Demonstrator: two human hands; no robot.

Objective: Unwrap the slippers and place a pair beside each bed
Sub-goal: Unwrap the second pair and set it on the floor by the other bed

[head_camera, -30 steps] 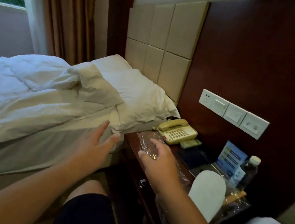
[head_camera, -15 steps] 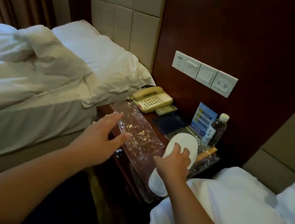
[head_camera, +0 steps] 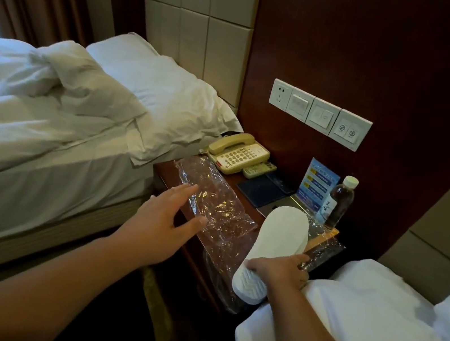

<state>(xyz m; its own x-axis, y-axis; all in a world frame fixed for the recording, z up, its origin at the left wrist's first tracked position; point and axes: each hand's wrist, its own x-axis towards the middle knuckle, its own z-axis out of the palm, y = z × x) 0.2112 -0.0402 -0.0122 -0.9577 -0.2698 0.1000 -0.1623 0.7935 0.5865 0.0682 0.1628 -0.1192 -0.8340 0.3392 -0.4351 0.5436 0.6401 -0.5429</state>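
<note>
A white slipper (head_camera: 280,239) lies sole-up on the dark wooden nightstand (head_camera: 167,172), its heel past the front edge. My right hand (head_camera: 278,270) grips the slipper near the heel. A crumpled clear plastic wrapper (head_camera: 213,198) is spread over the nightstand's left part, and more plastic (head_camera: 321,243) lies under the slipper. My left hand (head_camera: 164,225) hovers open at the wrapper's left edge, fingertips touching or almost touching it. One bed (head_camera: 44,140) is to the left, a second bed (head_camera: 370,328) at lower right.
On the nightstand stand a beige telephone (head_camera: 237,153), a remote (head_camera: 258,170), a dark folder (head_camera: 265,189), a blue card stand (head_camera: 316,185) and a water bottle (head_camera: 339,201). Wall switches (head_camera: 319,114) sit above. A narrow dark floor gap (head_camera: 119,316) runs between the beds.
The view swung right and closer to the nightstand. My right hand left the plastic and took hold of the slipper, sliding down to its heel. My left hand moved onto the wrapper's edge.
</note>
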